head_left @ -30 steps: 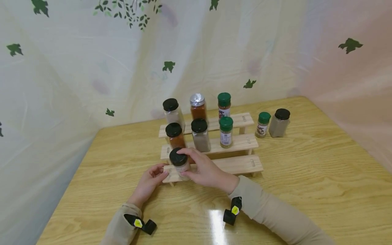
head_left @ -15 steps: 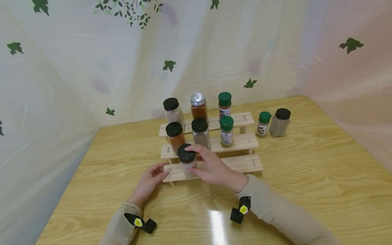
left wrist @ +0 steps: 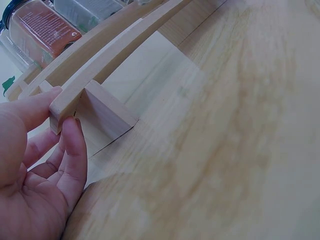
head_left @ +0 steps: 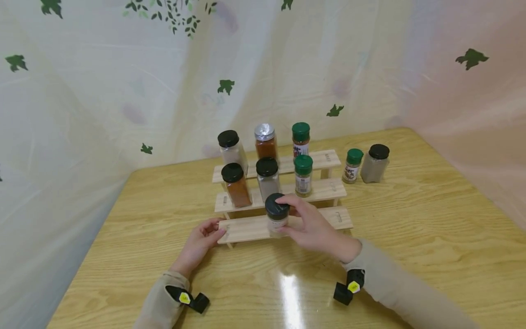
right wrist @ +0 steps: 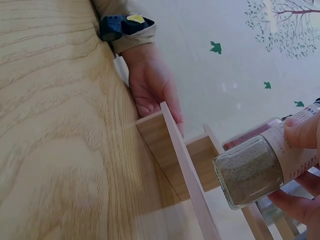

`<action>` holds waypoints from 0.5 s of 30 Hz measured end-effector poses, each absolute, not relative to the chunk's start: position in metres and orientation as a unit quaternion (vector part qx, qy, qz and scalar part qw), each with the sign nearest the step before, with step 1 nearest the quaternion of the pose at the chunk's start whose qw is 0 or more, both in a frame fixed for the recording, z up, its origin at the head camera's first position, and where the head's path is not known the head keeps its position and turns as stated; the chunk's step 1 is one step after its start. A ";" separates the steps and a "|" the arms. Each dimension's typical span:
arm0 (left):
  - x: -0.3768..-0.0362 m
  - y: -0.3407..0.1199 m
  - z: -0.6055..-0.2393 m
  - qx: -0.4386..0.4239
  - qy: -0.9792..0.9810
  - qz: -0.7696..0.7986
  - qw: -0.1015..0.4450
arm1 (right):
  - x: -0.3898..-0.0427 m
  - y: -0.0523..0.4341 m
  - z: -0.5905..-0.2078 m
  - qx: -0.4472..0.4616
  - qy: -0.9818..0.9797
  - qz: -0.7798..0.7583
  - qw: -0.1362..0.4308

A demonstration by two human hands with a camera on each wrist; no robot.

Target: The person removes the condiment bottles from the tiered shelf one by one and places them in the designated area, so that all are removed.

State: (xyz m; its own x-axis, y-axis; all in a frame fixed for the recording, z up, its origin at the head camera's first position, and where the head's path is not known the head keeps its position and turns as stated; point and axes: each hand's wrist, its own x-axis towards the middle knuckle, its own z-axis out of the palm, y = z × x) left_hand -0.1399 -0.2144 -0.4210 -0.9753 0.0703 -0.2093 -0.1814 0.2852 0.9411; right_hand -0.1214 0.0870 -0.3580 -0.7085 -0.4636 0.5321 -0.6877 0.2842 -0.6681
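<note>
My right hand (head_left: 314, 228) grips a glass spice jar (head_left: 277, 214) with a black lid, thumb and fingers around its upper part. The right wrist view shows greyish-brown powder in this jar (right wrist: 255, 170) and a gap between its base and the shelf. It is over the middle of the lowest step of a three-step wooden spice rack (head_left: 244, 230). At that step's left end, my left hand (head_left: 201, 240) pinches the board; the left wrist view shows the left hand's (left wrist: 42, 165) thumb and fingers on either side of the board end.
On the middle step stand an orange-brown jar (head_left: 238, 192), a grey jar (head_left: 269, 185) and a green-lidded bottle (head_left: 303, 183). Three more containers line the top step, one silver-lidded (head_left: 265, 146). A small green-lidded bottle (head_left: 351, 171) and a black-lidded jar (head_left: 374, 167) stand right of the rack.
My right hand has carried the black-lidded jar rightward along the lowest step, from its left end to about the middle. My left hand has stayed at the rack's left end.
</note>
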 end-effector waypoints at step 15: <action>-0.139 -0.215 -0.419 -0.024 0.796 0.594 0.115 | -0.117 0.126 -0.366 0.320 -0.811 0.469 0.140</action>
State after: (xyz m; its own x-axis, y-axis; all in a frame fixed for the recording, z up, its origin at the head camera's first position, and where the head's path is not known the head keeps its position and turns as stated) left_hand -0.1388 -0.2154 -0.4188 -0.9726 0.0978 -0.2110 -0.1744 0.2934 0.9400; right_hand -0.1168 0.1264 -0.3664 -0.7557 -0.3888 0.5270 -0.6508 0.3554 -0.6710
